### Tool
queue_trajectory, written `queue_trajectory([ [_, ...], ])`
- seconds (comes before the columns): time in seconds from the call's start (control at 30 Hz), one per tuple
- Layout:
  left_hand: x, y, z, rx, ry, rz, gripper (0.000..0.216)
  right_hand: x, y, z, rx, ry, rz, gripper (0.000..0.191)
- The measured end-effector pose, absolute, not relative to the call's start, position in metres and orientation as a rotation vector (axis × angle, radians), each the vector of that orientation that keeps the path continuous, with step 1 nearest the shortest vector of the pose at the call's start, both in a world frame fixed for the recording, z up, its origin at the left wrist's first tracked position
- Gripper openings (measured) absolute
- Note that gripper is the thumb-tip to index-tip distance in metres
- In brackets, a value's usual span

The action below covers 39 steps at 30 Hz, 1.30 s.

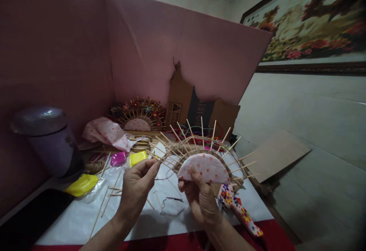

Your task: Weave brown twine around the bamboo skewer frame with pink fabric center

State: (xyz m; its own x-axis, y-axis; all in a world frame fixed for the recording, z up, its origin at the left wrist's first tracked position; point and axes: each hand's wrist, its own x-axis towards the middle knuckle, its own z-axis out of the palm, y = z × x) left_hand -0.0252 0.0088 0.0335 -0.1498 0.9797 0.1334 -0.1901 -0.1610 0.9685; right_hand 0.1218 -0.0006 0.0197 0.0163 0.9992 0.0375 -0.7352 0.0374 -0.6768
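Observation:
My right hand (200,199) grips the lower edge of a half-round woven fan piece (204,167) with a pink dotted fabric centre and thin wooden sticks fanning out from its rim. It holds the piece upright above the table. My left hand (137,188) pinches the end of one stick (160,158) at the fan's left side, thumb and fingers closed on it. A thin strand hangs loosely below the fan between both hands.
A white sheet (85,216) covers the table with loose sticks, yellow clay (82,184), pink clay (118,158) and a flowered strip (240,211). A finished fan (139,117), dotted cloth (107,132), purple bin (50,140) and cardboard box (197,108) stand behind. Pink boards wall the left and back.

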Motion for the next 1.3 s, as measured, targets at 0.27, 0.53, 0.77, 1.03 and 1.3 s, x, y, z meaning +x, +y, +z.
queue_trajectory([
  [0.27, -0.0266, 0.0093, 0.0357, 0.916, 0.939, 1.444, 0.025, 0.1214, -0.0011, 0.0200, -0.563, -0.592, 1.478, 0.010],
  [0.53, -0.0262, 0.0093, 0.0394, 0.851, 0.927, 1.426, 0.028, 0.1215, -0.0018, 0.0195, -0.571, -0.572, 1.502, 0.011],
  [0.77, -0.0268, 0.0112, 0.0367, 0.892, 0.946, 1.426, 0.026, 0.1210, -0.0012, 0.0205, -0.563, -0.533, 1.509, 0.012],
  [1.03, -0.0232, 0.0095, 0.0324, 1.003, 1.045, 1.394, 0.027, 0.1237, 0.0040, 0.0191, -0.537, -0.470, 1.499, 0.014],
  [1.3, -0.0216, 0.0104, 0.0309, 1.021, 1.073, 1.415, 0.025, 0.1227, 0.0038, 0.0212, -0.530, -0.407, 1.515, 0.015],
])
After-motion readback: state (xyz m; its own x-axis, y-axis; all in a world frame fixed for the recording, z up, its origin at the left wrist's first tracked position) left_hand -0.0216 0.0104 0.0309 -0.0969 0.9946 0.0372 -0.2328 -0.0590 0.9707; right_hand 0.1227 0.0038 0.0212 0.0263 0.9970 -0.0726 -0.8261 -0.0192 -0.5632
